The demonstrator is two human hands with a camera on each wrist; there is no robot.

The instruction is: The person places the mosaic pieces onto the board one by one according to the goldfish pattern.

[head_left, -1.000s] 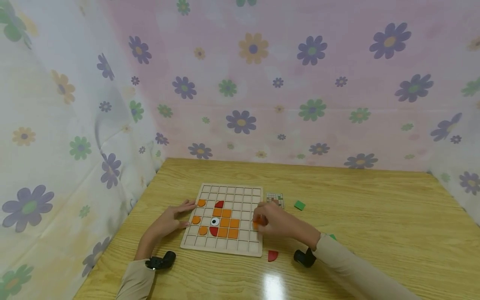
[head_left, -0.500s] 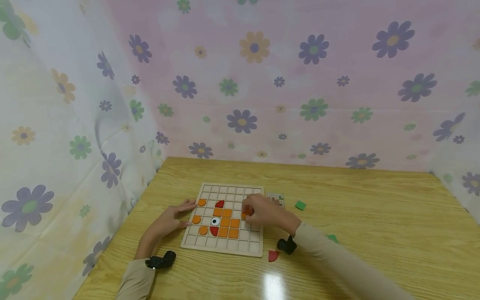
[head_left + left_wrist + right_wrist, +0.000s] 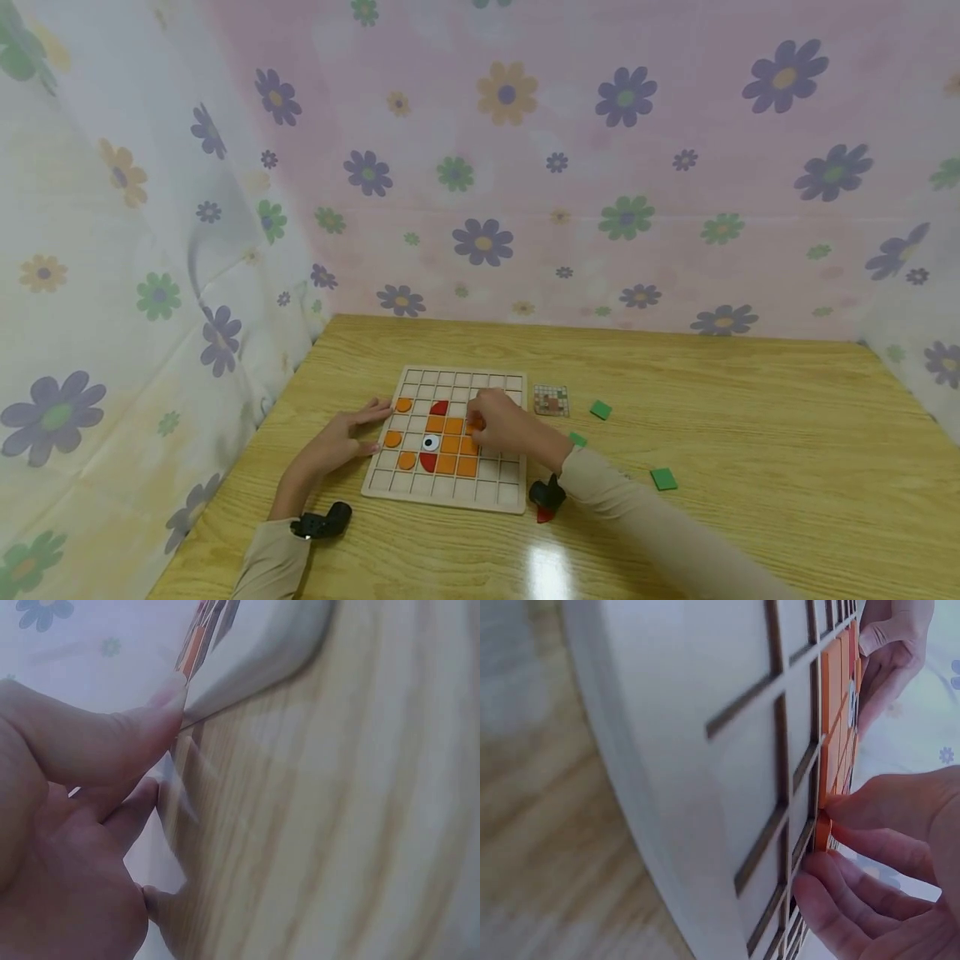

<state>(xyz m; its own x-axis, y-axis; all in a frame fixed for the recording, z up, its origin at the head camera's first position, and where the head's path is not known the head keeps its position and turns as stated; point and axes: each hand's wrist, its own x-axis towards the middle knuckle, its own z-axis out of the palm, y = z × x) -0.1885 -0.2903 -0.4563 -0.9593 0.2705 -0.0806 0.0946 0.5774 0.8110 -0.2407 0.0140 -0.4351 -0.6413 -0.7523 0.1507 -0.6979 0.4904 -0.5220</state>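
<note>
A pale wooden grid board [image 3: 442, 501] lies on the table. Orange square tiles [image 3: 447, 465], a white eye tile [image 3: 431, 442] and red quarter-round tiles [image 3: 439, 408] fill its middle cells. Orange discs [image 3: 403, 405] sit in cells towards the left side. At the board's left edge rests my left hand [image 3: 337, 442], fingers extended, its thumb [image 3: 161, 724] touching the rim. My right hand [image 3: 513, 429] is over the board, pinching a small orange tile [image 3: 823, 831] against a cell beside the upper orange squares. The fingers hide most of that tile.
Right of the board lies a small pattern card [image 3: 551, 401]. Green square tiles [image 3: 663, 479] are scattered on the wooden table [image 3: 750, 417]. A red tile [image 3: 544, 517] is partly hidden under the right wrist camera [image 3: 547, 493]. Flowered cloth [image 3: 480, 167] surrounds the table.
My right hand has carried the orange tile leftward from the board's right edge to the orange squares. The pattern card and a green tile have come into fuller view. My left hand stays put.
</note>
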